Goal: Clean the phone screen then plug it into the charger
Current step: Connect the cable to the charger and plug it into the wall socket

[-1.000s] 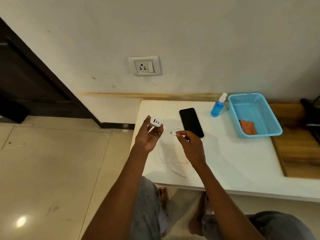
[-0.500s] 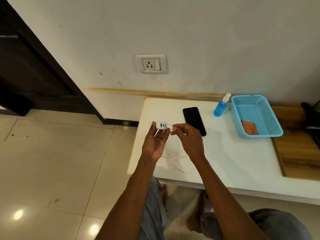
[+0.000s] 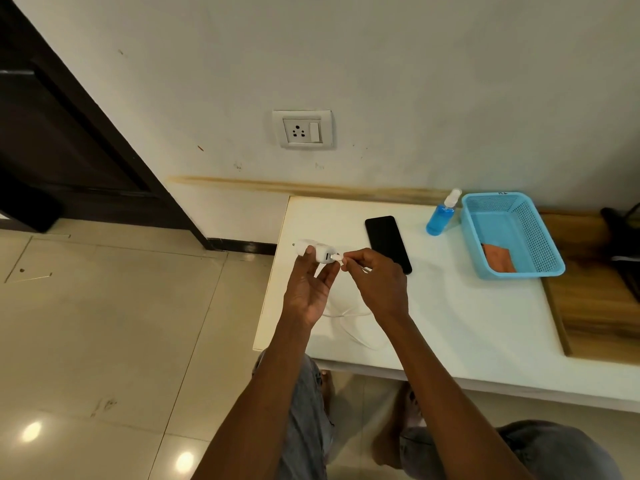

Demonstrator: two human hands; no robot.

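It looked like a room in a home: glossy floor tiles [image 3: 104, 323], a dark door frame [image 3: 79, 133], and a wall socket [image 3: 303, 129] above the white tabletop [image 3: 450, 323].

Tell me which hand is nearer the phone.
Right. The right hand pinches the cable plug beside the phone, overlapping its near edge in view. The left hand holds the charger farther left.
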